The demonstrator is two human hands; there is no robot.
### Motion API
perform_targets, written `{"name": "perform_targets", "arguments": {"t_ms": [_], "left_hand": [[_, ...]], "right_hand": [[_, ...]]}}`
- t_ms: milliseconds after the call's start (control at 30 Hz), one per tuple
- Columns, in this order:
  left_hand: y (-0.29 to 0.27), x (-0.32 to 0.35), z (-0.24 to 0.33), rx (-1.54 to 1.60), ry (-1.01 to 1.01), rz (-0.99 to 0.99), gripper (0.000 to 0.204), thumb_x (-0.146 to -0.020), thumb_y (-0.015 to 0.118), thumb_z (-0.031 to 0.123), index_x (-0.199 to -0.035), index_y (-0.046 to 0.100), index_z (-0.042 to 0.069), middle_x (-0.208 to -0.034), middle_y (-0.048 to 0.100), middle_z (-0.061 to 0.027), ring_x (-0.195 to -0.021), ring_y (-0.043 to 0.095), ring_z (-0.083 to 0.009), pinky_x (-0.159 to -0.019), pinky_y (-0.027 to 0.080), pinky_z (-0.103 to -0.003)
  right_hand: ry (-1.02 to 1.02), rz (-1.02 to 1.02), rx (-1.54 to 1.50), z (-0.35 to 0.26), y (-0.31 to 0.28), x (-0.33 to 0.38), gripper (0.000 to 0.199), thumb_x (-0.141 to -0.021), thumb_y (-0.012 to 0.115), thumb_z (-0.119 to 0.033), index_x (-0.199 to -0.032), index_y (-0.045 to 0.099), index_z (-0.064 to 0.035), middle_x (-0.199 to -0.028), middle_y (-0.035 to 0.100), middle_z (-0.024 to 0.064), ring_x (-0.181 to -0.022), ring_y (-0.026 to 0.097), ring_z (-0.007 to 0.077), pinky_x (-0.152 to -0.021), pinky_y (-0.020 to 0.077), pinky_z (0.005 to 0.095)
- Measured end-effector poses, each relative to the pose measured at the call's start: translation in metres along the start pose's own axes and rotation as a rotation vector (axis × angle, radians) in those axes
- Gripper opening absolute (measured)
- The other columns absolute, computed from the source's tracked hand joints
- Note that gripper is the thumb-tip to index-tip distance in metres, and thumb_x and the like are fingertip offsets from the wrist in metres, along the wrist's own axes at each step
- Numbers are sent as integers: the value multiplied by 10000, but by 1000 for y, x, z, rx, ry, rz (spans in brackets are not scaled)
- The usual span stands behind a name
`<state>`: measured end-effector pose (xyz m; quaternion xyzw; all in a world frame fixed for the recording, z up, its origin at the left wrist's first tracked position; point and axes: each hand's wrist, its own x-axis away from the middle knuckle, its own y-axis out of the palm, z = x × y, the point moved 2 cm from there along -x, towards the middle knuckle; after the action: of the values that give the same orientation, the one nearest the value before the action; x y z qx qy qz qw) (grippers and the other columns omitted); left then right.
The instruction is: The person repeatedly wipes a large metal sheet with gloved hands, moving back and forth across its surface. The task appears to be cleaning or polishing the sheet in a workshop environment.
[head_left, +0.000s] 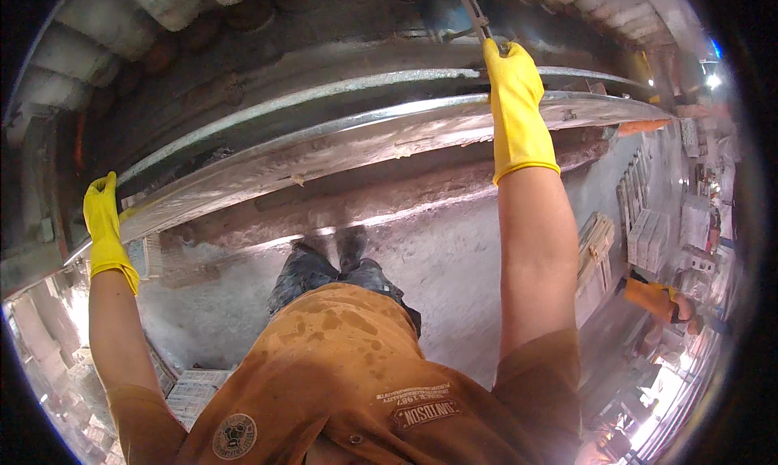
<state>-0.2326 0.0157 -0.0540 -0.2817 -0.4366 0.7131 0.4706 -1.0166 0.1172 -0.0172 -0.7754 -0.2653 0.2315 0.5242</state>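
Observation:
Both my hands wear yellow rubber gloves. My left hand (104,218) grips the left end of a long shiny metal rail (324,137) that curves across the view at chest height. My right hand (515,100) reaches over the rail's right part and is closed around a thin dark metal hook or rod (472,11) that runs upward toward the top edge. Below me I see my orange shirt, dark trousers and boots on a dusty floor.
Pale rounded blocks (121,19) line an arch beyond the rail. Stacks of light bricks (648,230) stand on the right. Another person in orange (660,299) is low at the right. More brick stacks (190,388) lie at the lower left.

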Motion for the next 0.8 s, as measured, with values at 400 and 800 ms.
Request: {"name": "perform_targets", "arguments": {"t_ms": [400,800], "left_hand": [[-5,22,36,4,-100,-55,544,-973,690,505,-1271,701,50,-1237,739,-146,-1041,715,-276,-923,560,-407],[-1,2,0,-156,49,22,564,-958,668,548,-1220,741,53,-1201,757,-163,-1114,713,-324,-954,532,-419]], "right_hand": [[39,-25,-12,1,-5,-1,670,-928,588,-625,-1301,698,-78,-1249,728,201,-1184,679,398,-1015,507,455],[-32,60,75,-2,0,1,593,-963,569,-602,-1195,732,-82,-1183,751,183,-1114,709,394,-951,538,493]]}}
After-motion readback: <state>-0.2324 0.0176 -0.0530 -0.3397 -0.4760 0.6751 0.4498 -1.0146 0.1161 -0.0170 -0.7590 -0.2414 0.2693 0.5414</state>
